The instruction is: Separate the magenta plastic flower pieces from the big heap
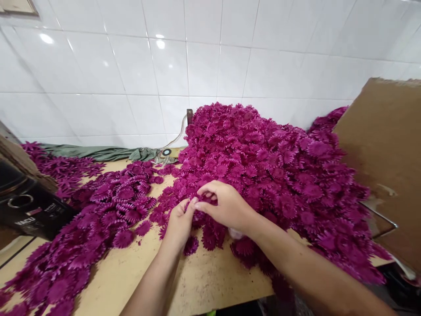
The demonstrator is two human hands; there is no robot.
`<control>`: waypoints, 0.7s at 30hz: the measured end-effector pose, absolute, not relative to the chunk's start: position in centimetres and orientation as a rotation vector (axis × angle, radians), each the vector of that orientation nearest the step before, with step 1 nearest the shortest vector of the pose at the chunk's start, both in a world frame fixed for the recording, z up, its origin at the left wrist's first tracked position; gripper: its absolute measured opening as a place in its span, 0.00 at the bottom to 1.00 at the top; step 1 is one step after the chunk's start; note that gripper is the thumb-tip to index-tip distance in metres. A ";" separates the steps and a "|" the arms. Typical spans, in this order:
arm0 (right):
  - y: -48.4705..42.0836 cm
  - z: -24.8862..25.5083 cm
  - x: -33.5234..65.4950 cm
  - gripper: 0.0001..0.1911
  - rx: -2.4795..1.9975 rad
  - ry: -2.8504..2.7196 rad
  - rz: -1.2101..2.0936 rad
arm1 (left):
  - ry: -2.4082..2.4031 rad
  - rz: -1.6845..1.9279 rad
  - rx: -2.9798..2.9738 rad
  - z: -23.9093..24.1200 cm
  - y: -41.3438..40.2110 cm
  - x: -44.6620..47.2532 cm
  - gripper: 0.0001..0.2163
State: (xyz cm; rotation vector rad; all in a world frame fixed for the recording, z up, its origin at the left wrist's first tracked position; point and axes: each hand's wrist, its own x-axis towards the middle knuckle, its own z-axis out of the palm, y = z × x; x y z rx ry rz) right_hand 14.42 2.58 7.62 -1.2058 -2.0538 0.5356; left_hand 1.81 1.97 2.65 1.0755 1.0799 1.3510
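Observation:
My left hand and my right hand meet above the tabletop with their fingertips pinched together. A scrap of magenta shows between the fingers, seemingly part of an artificial flower; most of it is hidden. Behind and to the right of the hands rises a large heap of magenta artificial flowers, flat heads with fringed petals. A longer, lower pile of stacked flower heads stretches along the left. Just below the hands, a single flower head lies on the table.
A wooden-topped table carries everything, against a white tiled wall. A cardboard box stands at the right, a black printed box at the left. Green cloth and a small round device with a cord lie at the back.

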 end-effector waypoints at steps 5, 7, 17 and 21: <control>2.4 6.3 13.8 0.02 -1.192 -2.019 0.712 | 1.061 1.290 1.114 2.9 1.7 2.0 0.21; 3.1 6.0 13.8 0.04 -1.238 -1.962 0.640 | 1.032 1.257 1.187 3.0 1.3 2.0 0.19; 8.5 7.7 17.3 0.12 -1.514 -1.488 0.289 | 1.149 1.299 1.178 2.7 0.9 1.2 0.16; 5.8 7.9 15.9 0.17 -1.327 -1.815 0.297 | 1.155 1.318 1.045 2.3 2.0 1.3 0.19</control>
